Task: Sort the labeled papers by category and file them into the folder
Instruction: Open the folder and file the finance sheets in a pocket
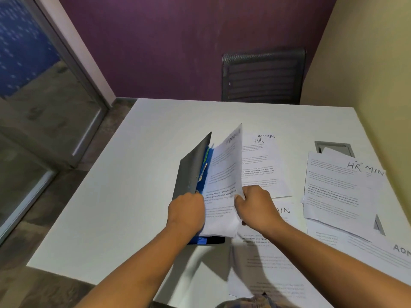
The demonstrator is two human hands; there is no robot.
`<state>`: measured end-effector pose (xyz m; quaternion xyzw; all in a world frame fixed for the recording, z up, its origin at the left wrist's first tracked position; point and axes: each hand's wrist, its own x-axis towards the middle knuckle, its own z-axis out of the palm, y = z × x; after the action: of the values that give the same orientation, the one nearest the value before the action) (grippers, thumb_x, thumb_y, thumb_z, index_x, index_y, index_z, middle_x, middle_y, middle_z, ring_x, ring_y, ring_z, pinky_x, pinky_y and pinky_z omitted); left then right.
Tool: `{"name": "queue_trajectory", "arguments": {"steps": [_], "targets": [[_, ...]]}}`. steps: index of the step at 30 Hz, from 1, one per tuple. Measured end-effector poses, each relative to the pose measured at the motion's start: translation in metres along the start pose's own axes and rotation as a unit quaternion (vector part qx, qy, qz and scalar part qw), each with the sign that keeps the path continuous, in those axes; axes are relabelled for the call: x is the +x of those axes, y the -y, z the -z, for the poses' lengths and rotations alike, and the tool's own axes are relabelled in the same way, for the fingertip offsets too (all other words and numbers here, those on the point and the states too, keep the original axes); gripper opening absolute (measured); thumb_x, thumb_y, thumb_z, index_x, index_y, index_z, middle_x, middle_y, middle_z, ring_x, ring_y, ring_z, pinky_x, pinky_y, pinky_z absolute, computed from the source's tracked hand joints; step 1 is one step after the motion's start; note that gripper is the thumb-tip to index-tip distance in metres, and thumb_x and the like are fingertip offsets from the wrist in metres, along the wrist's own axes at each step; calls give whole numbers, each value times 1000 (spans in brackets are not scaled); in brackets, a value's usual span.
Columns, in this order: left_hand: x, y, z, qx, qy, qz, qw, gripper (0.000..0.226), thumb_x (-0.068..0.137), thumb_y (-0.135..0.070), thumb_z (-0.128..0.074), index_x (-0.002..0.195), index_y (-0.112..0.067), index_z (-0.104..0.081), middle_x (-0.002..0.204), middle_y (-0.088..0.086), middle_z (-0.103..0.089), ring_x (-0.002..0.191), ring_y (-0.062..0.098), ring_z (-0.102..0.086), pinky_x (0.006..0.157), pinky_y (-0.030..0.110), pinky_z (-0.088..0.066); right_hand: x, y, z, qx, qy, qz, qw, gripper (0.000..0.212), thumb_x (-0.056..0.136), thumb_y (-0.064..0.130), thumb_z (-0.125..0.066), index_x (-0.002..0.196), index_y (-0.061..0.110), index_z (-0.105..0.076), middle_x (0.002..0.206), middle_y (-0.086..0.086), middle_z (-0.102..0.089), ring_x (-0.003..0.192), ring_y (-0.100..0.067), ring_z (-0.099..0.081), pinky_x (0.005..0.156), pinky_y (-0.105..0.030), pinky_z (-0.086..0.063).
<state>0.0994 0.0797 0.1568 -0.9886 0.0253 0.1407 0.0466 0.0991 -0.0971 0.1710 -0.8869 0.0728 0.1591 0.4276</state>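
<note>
Folder (192, 165) held half open, worktop (133, 174) centre.
Left hand (186, 211) fingers grip the grey cover; right hand (255, 205) fingers pinch the paper stack (222, 181) at 3 o'clock, inside the folder over blue dividers (205, 172).

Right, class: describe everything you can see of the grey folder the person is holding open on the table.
The folder is thin and grey, card or plastic by its look, with a blue lining or divider and a green tab showing inside. It lies on the white table, its front cover raised steeply, held at the lower edge by the left hand. A stack of printed sheets rests in it, the top ones lifted by the right hand. A metal clip seems to show at the spine, but blur hides detail.
</note>
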Motion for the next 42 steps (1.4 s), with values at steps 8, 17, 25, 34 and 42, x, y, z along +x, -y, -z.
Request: {"name": "queue_trajectory", "arguments": {"steps": [8, 17, 25, 34, 42], "targets": [[0, 2, 4, 3, -5, 1, 1000, 28, 93, -16, -54, 120, -14, -57, 106, 6, -70, 91, 26, -68, 66, 32, -47, 24, 15, -8, -6, 40, 9, 999, 22, 94, 23, -58, 98, 4, -70, 87, -7, -73, 66, -23, -69, 63, -33, -59], [-2, -3, 8, -11, 2, 3, 1000, 40, 91, -24, -63, 128, -13, -53, 112, 8, -68, 96, 26, -68, 69, 32, -48, 24, 8, -42, 31, 71, -18, 997, 9, 86, 11, -67, 87, 2, -64, 71, -13, -71, 66, -27, -75, 67, -46, -63], [-5, -11, 13, -18, 5, 0, 1000, 43, 90, -31, -65, 126, -11, -53, 113, 9, -67, 99, 27, -67, 73, 33, -51, 28, 7, -56, -12, 35, -50, 998, 31, 85, 24, -68, 61, 13, -51, 62, -7, -66, 62, -23, -65, 54, -31, -54], [-1, -13, 6, -44, 42, 7, 998, 51, 79, -18, -76, 124, -11, -55, 110, 7, -68, 96, 25, -68, 74, 32, -53, 26, 16, -63, -121, 9, -10, 992, 9, 90, 7, -60, 97, 10, -54, 98, -9, -60, 85, -22, -58, 66, -26, -41], [1, -18, -4, -30, 28, -3, 999, 31, 91, -15, -60, 122, -13, -57, 113, 8, -67, 103, 27, -66, 80, 36, -53, 31, 15, -64, -134, -6, 30, 991, 15, 93, 23, -53, 100, 10, -52, 100, -14, -65, 86, -29, -60, 69, -34, -45]]}}
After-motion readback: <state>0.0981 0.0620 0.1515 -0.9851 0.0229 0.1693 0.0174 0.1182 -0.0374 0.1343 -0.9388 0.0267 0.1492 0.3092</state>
